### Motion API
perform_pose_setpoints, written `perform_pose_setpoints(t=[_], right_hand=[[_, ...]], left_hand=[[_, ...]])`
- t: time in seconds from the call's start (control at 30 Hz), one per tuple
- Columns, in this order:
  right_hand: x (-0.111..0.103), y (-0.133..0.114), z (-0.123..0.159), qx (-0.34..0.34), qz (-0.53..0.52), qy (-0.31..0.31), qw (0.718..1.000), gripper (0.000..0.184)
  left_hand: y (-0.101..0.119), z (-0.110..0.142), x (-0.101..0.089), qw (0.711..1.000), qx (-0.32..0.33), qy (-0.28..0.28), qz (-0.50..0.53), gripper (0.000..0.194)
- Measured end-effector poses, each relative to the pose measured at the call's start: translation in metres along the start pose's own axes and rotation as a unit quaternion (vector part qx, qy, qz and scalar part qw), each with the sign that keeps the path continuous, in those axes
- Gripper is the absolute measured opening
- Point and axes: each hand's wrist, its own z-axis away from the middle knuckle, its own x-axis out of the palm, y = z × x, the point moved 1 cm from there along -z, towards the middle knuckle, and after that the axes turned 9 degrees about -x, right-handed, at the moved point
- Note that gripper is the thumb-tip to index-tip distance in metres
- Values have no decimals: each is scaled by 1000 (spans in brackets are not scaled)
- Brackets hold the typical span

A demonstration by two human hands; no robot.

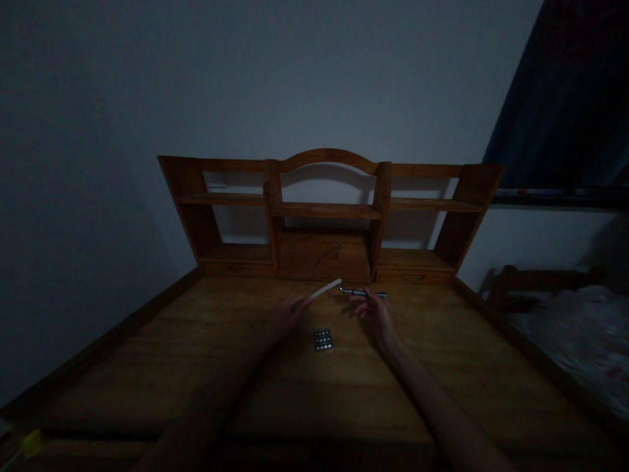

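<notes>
A slim whitish stick (325, 288) slants up to the right from my left hand (287, 318), whose fingers are closed around its lower end. My right hand (377, 313) grips a thin dark-and-silver hand tool (358, 292) with a small bent tip, held almost level. That tip is close to the stick's upper end; whether they touch I cannot tell. Some lower fingers of the right hand are loosely spread. Below and between both hands, a small dark block (323, 339) with rows of small silvery pieces lies on the wooden desktop (236, 347). Dim light hides finer detail.
A wooden shelf unit (327, 210) with several compartments stands along the back of the desk against the wall. Raised edges run along both sides. To the right is a bed (574, 321) with light bedding. Something yellow (32, 443) shows at the lower left.
</notes>
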Motion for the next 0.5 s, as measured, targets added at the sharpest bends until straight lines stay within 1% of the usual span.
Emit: perform_pose_setpoints(t=[0.13, 0.27, 0.33, 0.43, 0.5], right_hand=[[-2, 2, 0, -2, -11, 4, 1000, 33], [-4, 4, -3, 4, -6, 0, 1000, 31], [-5, 4, -3, 5, 1, 0, 1000, 31], [-4, 5, -3, 4, -10, 4, 1000, 31], [-3, 6, -3, 3, -40, 10, 999, 30]], left_hand=[[1, 1, 2, 1000, 6, -11, -2, 45], [0, -1, -1, 1000, -14, 9, 12, 45], [0, -1, -3, 1000, -21, 9, 17, 46], [4, 1, -4, 999, -5, -18, 30, 46], [7, 2, -3, 999, 5, -38, 39, 48]])
